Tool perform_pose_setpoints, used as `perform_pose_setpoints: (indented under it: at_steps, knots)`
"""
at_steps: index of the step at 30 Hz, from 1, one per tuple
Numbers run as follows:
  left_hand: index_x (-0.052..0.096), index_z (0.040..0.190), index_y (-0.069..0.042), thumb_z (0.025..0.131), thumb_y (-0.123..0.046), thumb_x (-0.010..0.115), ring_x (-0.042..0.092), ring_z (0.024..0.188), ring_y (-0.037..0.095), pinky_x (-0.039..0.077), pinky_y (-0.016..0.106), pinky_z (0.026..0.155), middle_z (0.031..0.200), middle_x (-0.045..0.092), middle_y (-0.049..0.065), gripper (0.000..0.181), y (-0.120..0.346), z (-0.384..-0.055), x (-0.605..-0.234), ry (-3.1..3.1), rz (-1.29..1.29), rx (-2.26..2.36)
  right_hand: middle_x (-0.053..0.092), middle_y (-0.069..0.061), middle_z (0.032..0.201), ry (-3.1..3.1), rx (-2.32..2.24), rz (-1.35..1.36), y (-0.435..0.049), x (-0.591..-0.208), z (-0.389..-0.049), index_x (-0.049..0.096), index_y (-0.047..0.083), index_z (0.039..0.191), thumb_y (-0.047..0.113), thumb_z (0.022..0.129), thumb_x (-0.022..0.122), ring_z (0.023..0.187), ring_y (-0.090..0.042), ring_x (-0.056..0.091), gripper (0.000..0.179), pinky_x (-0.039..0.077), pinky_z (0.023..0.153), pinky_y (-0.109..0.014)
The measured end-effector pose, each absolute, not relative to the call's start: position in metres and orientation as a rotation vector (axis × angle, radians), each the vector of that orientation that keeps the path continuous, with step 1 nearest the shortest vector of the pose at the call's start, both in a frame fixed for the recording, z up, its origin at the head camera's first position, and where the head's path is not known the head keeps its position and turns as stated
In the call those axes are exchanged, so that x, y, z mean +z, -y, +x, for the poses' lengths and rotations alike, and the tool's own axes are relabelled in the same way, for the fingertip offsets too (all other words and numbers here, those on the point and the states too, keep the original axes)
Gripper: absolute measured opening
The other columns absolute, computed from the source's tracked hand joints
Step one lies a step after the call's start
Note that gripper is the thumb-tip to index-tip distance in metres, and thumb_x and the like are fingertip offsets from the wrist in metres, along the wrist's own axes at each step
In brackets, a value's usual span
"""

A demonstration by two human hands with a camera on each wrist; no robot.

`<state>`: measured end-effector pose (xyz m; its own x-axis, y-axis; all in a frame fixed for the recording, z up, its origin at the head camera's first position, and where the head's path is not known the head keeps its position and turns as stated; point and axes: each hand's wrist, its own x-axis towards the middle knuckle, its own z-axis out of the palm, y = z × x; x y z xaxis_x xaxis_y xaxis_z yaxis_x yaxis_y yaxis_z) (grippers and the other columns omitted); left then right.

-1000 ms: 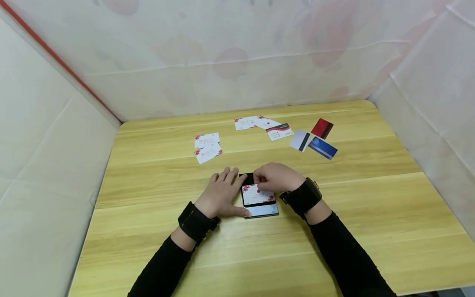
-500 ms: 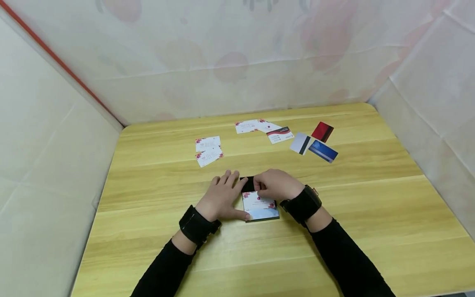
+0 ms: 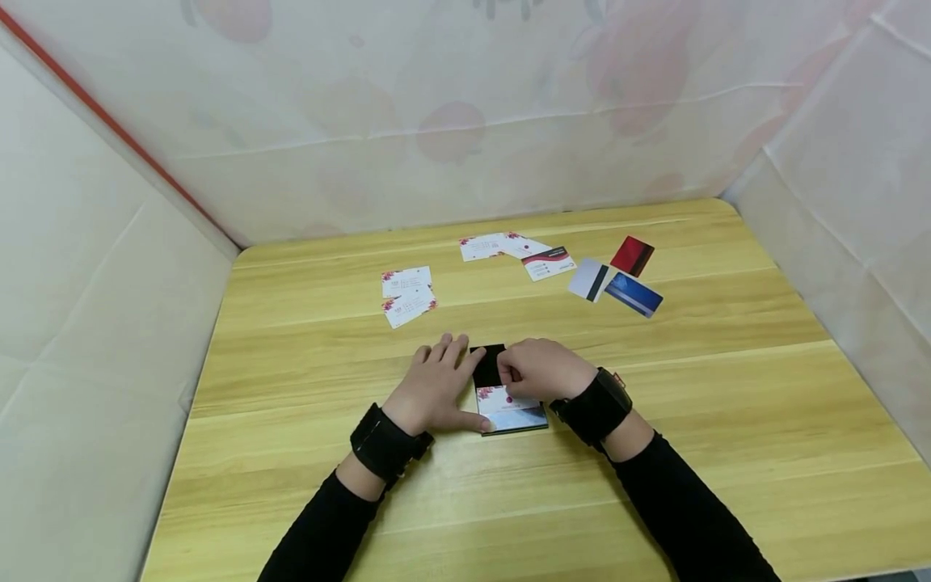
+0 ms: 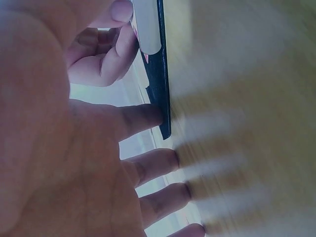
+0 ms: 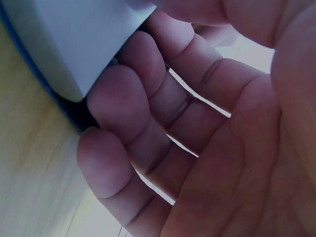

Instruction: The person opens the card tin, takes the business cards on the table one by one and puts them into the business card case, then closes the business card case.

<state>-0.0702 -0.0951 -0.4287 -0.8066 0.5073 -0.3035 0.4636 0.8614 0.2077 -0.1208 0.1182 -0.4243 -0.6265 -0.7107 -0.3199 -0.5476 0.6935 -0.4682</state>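
A white business card with pink flowers lies over a flat card case, black at the far end and silvery at the near end. The card's near edge meets the silvery part. My right hand, fingers curled, pinches the card between thumb and forefinger. My left hand lies spread on the left, thumb on the near left corner of the case and forefinger at its far left corner. In the left wrist view the black edge of the case shows beside the forefinger. The right wrist view shows the white card at the fingertips.
Two floral cards lie at the left on the wooden table. Farther back lie more white cards, one with a red and black band. A grey card, a red card and a blue card lie at the right.
My right hand has drawn the card toward the near end of the case, so more of the black far part shows. The left hand keeps its place.
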Motion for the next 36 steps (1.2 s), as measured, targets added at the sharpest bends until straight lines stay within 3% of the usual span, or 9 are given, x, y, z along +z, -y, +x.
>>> perform_pose_setpoints:
  at_steps: [24,36]
  knots:
    - [0.024,0.160,-0.020,0.074,-0.082,0.062,0.016,0.152,0.038,0.023,0.058,0.116,0.164,0.020,0.014,0.113,0.0970,-0.0699,-0.4268,-2.689,0.735,0.197,0.051,0.011,0.059,-2.365,-0.472,-1.006,-0.1120,-0.4202,-0.1122,0.058,0.023,0.067,0.012,0.080,0.071,0.054,-0.006,0.049,0.022,0.040,0.053,-0.025]
    - [0.024,0.160,-0.020,0.074,-0.083,0.061,0.017,0.151,0.038,0.024,0.059,0.116,0.164,0.021,0.014,0.113,0.0972,-0.0716,-0.4285,-2.691,0.738,0.197,0.055,0.010,0.062,-2.359,-0.462,-0.977,-0.1094,-0.4205,-0.1118,0.062,0.023,0.079,0.016,0.084,0.071,0.054,-0.007,0.051,0.012,0.043,0.054,-0.026]
